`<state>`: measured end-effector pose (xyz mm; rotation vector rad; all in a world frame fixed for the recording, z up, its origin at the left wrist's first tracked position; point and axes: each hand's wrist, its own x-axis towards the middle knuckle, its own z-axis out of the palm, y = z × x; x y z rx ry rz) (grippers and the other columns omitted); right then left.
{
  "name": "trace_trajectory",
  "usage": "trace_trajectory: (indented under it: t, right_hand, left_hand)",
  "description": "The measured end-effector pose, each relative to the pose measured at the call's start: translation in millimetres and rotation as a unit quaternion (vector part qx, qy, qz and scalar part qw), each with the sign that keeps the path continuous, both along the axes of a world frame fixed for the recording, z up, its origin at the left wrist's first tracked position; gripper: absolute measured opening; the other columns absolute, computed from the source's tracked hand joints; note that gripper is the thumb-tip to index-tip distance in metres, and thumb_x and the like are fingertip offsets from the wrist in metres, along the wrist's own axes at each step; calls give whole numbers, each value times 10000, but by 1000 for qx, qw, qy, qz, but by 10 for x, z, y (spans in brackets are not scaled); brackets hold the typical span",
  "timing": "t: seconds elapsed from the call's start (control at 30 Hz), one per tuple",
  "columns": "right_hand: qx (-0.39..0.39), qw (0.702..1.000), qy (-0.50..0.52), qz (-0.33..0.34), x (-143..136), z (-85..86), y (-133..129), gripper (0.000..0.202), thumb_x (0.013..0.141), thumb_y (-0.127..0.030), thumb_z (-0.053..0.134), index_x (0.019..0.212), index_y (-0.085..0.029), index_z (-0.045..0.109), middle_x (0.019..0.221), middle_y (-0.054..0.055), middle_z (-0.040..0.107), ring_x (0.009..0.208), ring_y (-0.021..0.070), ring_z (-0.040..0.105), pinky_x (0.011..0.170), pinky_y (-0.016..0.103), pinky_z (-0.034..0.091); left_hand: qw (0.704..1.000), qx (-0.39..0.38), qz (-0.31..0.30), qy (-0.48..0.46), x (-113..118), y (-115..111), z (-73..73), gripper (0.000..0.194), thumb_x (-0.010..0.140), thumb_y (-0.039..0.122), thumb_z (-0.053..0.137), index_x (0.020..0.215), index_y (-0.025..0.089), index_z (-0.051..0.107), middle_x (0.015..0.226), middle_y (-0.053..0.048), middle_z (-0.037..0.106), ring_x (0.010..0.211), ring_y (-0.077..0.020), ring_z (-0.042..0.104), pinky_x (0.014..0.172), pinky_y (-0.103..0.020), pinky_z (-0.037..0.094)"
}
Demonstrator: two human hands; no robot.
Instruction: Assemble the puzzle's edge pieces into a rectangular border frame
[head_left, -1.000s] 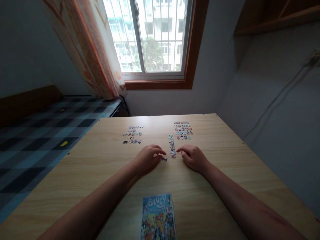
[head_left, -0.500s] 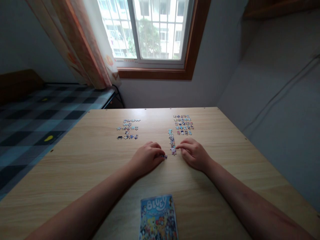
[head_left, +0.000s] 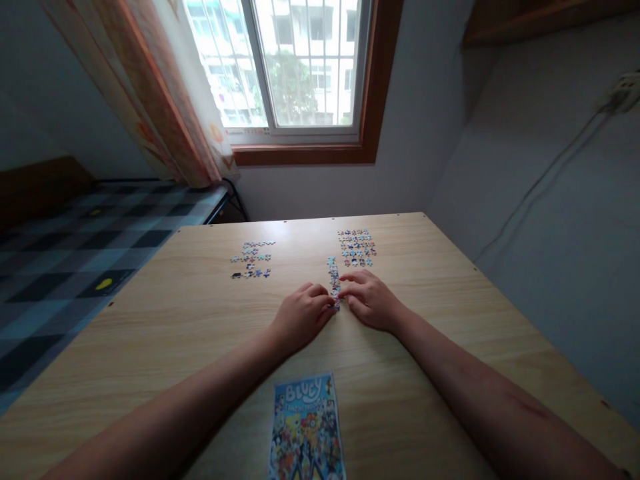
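Observation:
A narrow strip of joined puzzle pieces (head_left: pixel 334 275) lies on the wooden table, running away from me. My left hand (head_left: pixel 306 316) is closed at the strip's near end, its fingertips on a small puzzle piece (head_left: pixel 336 307) that they partly hide. On the strip's right side is my right hand (head_left: pixel 369 300), its fingers apart and the fingertips touching the strip's edge; nothing shows in its grasp. Rows of loose pieces (head_left: pixel 356 247) are laid out beyond my right hand. More loose pieces (head_left: pixel 253 260) lie in rows at the far left.
A Bluey picture sheet (head_left: pixel 307 427) lies on the table (head_left: pixel 200 353) near me, between my forearms. Left of the table stands a bed with a checked cover (head_left: pixel 125 230). A window (head_left: pixel 310 73) and a curtain (head_left: pixel 160 100) are behind the table.
My left hand has brought its piece against the near end of the strip. My right hand has come closer to the strip, onto its edge. The camera view has shifted slightly.

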<state>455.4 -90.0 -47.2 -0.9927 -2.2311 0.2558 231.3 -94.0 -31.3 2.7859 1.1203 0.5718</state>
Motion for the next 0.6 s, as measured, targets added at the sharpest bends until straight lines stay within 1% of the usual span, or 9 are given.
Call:
trace_trajectory:
  t: [0.17,0.33,0.47,0.6]
  right_hand:
    - [-4,1000,-1,0,-6,-18,19,233,844,-130,580,929,-233,771,1170,79,682,1103,253,574,1006,474,454]
    - [-12,1000,11,0,-16,-26,28,217,851,-147,585,915,-227,777,1150,78,701,1078,240,605,998,451,464]
    - [-12,1000,18,2,-20,-14,24,214,841,-145,591,904,-225,779,1122,67,720,1058,230,623,989,429,470]
    - [-14,1000,14,4,-21,7,19,219,843,-141,581,896,-218,778,1090,64,733,1038,225,631,983,421,472]
  left_hand:
    - [1000,13,20,15,81,-16,5,231,961,345,553,959,215,744,1001,-63,712,927,-199,628,819,-341,541]
    - [999,32,34,6,87,-30,-2,219,950,337,571,973,227,759,984,-59,718,899,-192,636,807,-338,548]
    - [999,42,20,0,81,-39,-4,233,961,337,558,946,236,767,986,-47,733,896,-190,638,789,-332,546]
    - [998,62,3,28,93,-69,20,270,987,314,506,953,227,759,967,-48,737,831,-180,626,733,-320,538]
